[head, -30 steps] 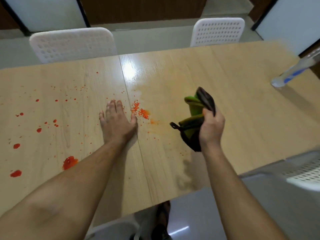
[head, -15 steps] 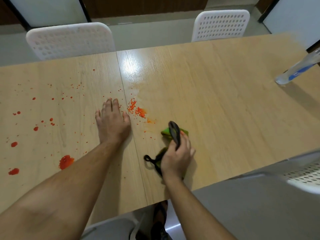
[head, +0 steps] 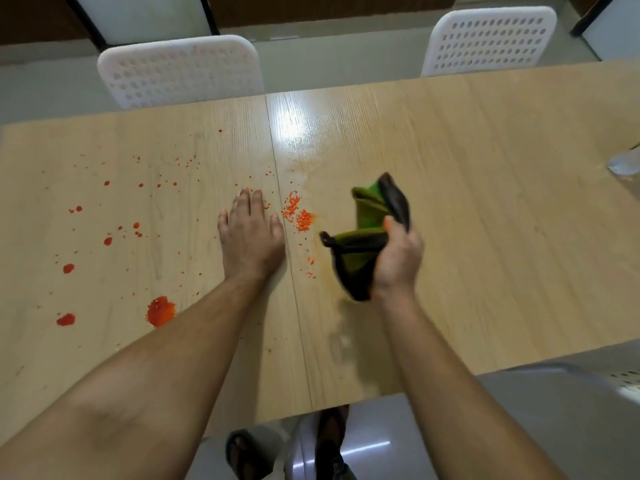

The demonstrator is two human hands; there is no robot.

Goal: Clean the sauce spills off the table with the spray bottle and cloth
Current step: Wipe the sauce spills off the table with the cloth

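My right hand [head: 398, 254] grips a green and black cloth [head: 367, 237], bunched and lifted just above the wooden table [head: 502, 202]. My left hand [head: 251, 237] lies flat on the table, fingers straight, palm down. A cluster of orange-red sauce specks [head: 298, 216] sits between the two hands, a little left of the cloth. Bigger sauce blots [head: 160, 310] and scattered drops cover the table's left half. Only the base of the spray bottle [head: 625, 164] shows at the right edge of the view.
Two white perforated chairs [head: 180, 71] [head: 488, 39] stand behind the table's far edge. A seam [head: 287, 258] runs down the tabletop beside my left hand. Part of another white chair [head: 623, 379] shows at the near right. My sandalled feet [head: 249, 455] are below the near edge.
My right hand has swung the cloth from down near the table's front edge up and to the right, clear of the surface. The left hand has stayed planted.
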